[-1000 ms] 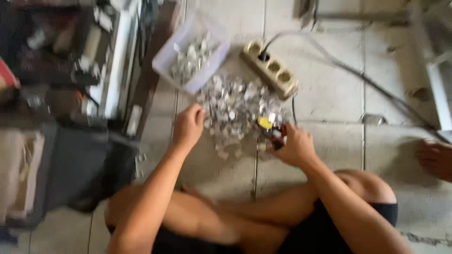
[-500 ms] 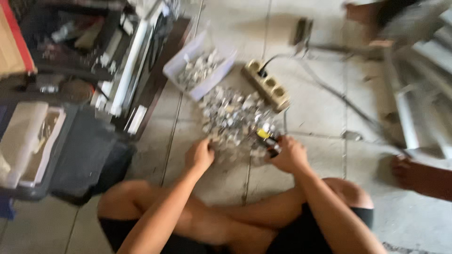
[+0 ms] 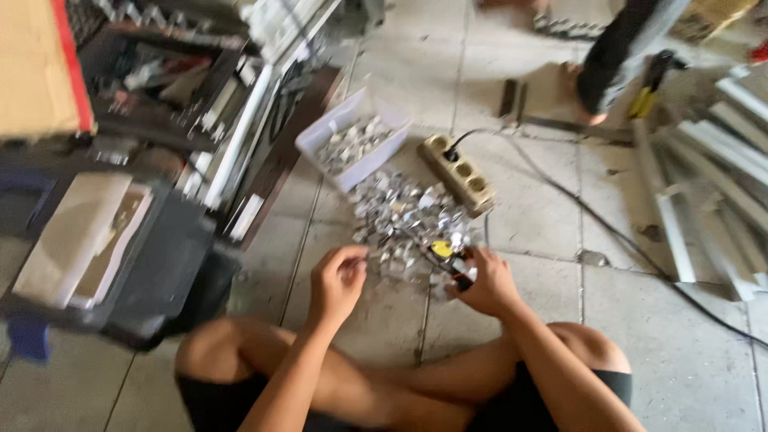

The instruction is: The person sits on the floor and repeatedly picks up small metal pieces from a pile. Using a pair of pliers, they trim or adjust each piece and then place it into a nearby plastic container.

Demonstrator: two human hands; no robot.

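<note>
Head view, and I am looking down over crossed bare legs on a pale tiled floor (image 3: 528,240). My left hand (image 3: 338,280) sits at about seven o'clock from the heap, fingers curled in with the tips drawn together; blur keeps me from telling whether they pinch a piece. My right hand (image 3: 484,282), at five o'clock from the heap, is closed around a small tool with a yellow and dark handle (image 3: 445,254), its tip at the heap's near edge. The heap of small shiny silver metal pieces (image 3: 404,220) lies loose on the tiles, angular and glinting. At eleven o'clock beyond it stands a white rectangular plastic tub (image 3: 316,138) holding more such pieces. At one o'clock lies a beige multi-socket power strip (image 3: 468,182) with a black cable (image 3: 608,232) trailing right.
</note>
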